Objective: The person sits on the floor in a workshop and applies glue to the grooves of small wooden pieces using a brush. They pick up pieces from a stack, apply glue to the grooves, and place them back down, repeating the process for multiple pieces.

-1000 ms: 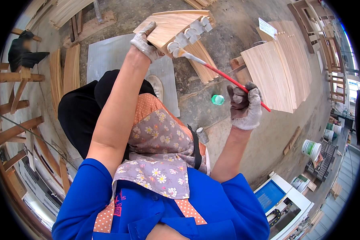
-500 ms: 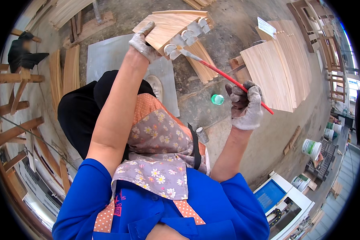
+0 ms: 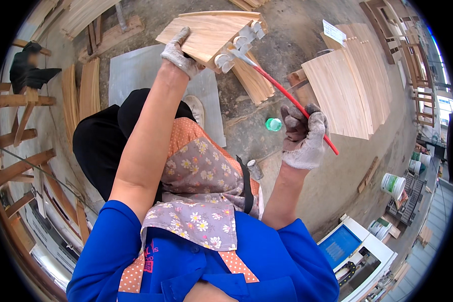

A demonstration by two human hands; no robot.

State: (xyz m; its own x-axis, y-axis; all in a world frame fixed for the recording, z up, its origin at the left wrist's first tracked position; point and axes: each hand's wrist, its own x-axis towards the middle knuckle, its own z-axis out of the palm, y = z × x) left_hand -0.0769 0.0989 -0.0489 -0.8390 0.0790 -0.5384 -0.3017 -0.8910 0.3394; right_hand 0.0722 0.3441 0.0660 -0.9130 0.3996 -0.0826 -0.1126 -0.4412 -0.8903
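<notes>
My left hand (image 3: 178,54), in a pale work glove, grips a short stack of light wooden boards (image 3: 201,38), thumb lying across the top. Along the boards' right-hand end stand grey-white, rounded end pieces (image 3: 225,61). My right hand (image 3: 305,132), in a dirtier glove, is closed around a thin red-handled stick (image 3: 282,88). Its tip is grey-white, as if coated, and meets the end pieces near their middle; whether it is a brush I cannot tell. Below that end, more wooden boards (image 3: 255,83) lie on the floor.
To the right lie fanned stacks of wooden panels (image 3: 337,90), with a paper sheet (image 3: 334,32) on them. A green-white container (image 3: 273,125) and a small can (image 3: 254,170) stand on the floor. A grey sheet (image 3: 136,68) lies under my foot. White buckets (image 3: 392,185) stand far right.
The stick's tip has shifted up and right along the end pieces. My right hand has moved slightly left and down. The boards in my left hand have shifted a little.
</notes>
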